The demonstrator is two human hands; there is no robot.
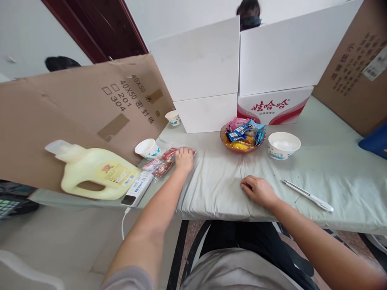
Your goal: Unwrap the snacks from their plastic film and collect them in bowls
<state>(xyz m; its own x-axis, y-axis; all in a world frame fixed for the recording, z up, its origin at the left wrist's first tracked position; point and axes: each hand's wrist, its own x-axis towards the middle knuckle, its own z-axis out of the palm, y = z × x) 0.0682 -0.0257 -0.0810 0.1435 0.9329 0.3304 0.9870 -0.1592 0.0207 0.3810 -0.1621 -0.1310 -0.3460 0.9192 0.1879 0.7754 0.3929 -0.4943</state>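
Note:
My left hand (184,159) reaches forward and rests on a clear bag of red snack packets (161,164) lying on the pale green cloth (217,177); whether the fingers grip the bag is not visible. My right hand (259,190) lies knuckles up on the cloth near the front edge, fingers curled, holding nothing. A reddish bowl (229,146) full of wrapped snacks stands beyond the hands, with a white paper bowl (284,145) to its right.
A yellow detergent jug (93,173) lies at the left beside a white power bank (137,189). A paper cup (147,148) stands behind the bag and another cup (173,117) farther back. A white pen (306,195) lies at right. Cardboard and white boxes (205,68) wall the back.

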